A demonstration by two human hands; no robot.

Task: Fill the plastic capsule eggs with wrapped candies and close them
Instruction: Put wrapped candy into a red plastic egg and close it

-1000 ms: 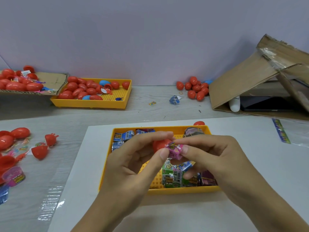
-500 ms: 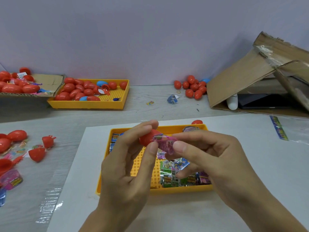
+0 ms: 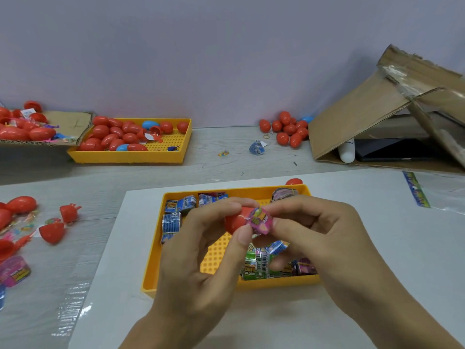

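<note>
We're mid-fill: left hand (image 3: 201,250) pinches red egg half (image 3: 235,221), right hand (image 3: 317,238) pinches pink wrapped candy (image 3: 260,220) at its mouth, above the yellow tray (image 3: 151,273) of candies. Next: push it fully in, then cap. Nothing blocks; spare egg halves (image 3: 51,231) lie left on the worktop (image 3: 226,165).

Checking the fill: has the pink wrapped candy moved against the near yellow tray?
Yes. The pink wrapped candy rose from mid-tray toward the near yellow tray's far rim, then held.
</note>
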